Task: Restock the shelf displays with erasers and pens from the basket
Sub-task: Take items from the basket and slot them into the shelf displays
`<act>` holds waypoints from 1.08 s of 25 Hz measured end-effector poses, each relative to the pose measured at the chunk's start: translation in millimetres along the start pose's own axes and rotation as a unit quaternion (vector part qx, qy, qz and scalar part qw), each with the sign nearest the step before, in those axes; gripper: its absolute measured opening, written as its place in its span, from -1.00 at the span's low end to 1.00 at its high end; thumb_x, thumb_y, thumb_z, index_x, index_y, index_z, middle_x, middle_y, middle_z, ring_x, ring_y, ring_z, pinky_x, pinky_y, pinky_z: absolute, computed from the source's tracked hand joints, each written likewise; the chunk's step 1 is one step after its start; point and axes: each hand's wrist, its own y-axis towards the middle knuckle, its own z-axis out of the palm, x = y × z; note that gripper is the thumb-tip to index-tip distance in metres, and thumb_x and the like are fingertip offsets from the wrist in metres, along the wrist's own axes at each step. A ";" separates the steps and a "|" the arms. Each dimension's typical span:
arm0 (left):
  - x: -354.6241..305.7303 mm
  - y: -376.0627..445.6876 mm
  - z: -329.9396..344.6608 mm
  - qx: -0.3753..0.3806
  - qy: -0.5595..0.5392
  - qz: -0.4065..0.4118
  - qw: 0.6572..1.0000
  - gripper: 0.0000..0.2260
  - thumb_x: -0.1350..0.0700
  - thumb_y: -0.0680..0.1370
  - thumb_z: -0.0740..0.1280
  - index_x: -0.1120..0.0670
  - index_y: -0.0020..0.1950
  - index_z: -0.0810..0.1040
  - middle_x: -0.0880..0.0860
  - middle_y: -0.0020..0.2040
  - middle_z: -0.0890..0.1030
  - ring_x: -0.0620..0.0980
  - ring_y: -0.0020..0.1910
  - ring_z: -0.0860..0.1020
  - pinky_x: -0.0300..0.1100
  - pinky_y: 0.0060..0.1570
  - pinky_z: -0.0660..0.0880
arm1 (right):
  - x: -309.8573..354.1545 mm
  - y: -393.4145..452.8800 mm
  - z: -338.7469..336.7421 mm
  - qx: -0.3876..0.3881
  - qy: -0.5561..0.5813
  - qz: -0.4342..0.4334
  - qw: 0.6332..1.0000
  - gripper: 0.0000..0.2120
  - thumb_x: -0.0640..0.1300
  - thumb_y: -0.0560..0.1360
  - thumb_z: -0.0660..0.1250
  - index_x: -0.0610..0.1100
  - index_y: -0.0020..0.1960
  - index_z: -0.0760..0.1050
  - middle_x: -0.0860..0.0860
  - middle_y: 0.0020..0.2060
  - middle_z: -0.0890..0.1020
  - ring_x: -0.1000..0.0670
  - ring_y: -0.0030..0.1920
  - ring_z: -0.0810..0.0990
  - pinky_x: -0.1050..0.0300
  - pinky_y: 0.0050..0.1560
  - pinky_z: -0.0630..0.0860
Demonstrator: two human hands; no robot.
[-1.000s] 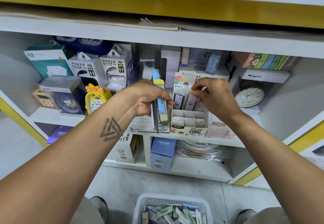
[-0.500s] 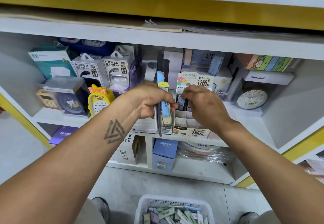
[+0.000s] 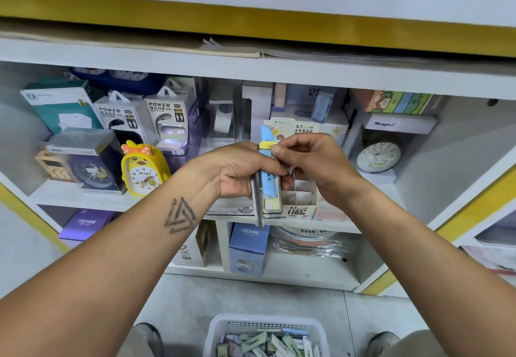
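Right hand [image 3: 315, 161] had left display box [image 3: 300, 203], now pinched yellow top of pen packs [image 3: 269, 186] gripped upright in left hand [image 3: 237, 172]. White shelf [image 3: 83, 197] behind; basket [image 3: 265, 328] on floor.

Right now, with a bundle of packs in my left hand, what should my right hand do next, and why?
Probably pull one pack free of the bundle and drop it into the divided display box. Your right hand already pinches the bundle's top beside the left hand, and the box's front compartments look empty.
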 end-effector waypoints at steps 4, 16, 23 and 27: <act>0.3 2.7 8.5 0.016 -0.016 -0.012 1.000 -0.81 0.42 0.52 0.31 0.31 0.12 0.57 0.26 -0.14 0.68 0.11 -0.24 0.69 -0.10 -0.29 0.63 | 1.1 0.9 -12.4 -0.015 0.013 0.025 0.999 -0.85 -0.28 0.47 0.48 -0.37 -0.05 0.62 -0.21 -0.33 0.63 -0.10 -0.43 0.56 0.17 -0.44 0.51; 0.2 31.0 5.0 -0.066 -0.050 -0.033 0.996 -0.85 0.30 0.58 0.29 0.21 0.11 0.59 0.22 -0.04 0.70 0.09 -0.12 0.70 0.04 -0.02 0.60 | 0.0 13.8 -56.1 -0.220 -0.022 -0.040 0.974 -0.94 -0.30 0.57 0.36 -0.21 0.02 0.51 -0.15 -0.10 0.65 -0.11 -0.10 0.67 0.06 -0.15 0.65; 0.9 28.8 -2.4 -0.109 -0.028 -0.023 0.993 -0.84 0.32 0.61 0.24 0.21 0.16 0.50 0.25 -0.13 0.70 0.08 -0.21 0.71 0.00 -0.16 0.59 | -14.9 8.0 -55.5 -0.160 -0.417 -0.211 0.870 -0.90 -0.24 0.54 0.41 -0.16 0.05 0.56 -0.05 -0.14 0.67 -0.07 -0.14 0.62 -0.11 -0.07 0.60; 1.9 25.7 -5.9 -0.105 -0.021 -0.014 0.994 -0.82 0.34 0.58 0.28 0.19 0.16 0.52 0.22 -0.13 0.71 0.08 -0.20 0.70 0.02 -0.14 0.60 | -23.8 9.1 -52.5 -0.143 -0.431 -0.198 0.869 -0.88 -0.21 0.51 0.44 -0.13 0.04 0.59 -0.04 -0.16 0.68 -0.09 -0.13 0.63 -0.10 -0.09 0.59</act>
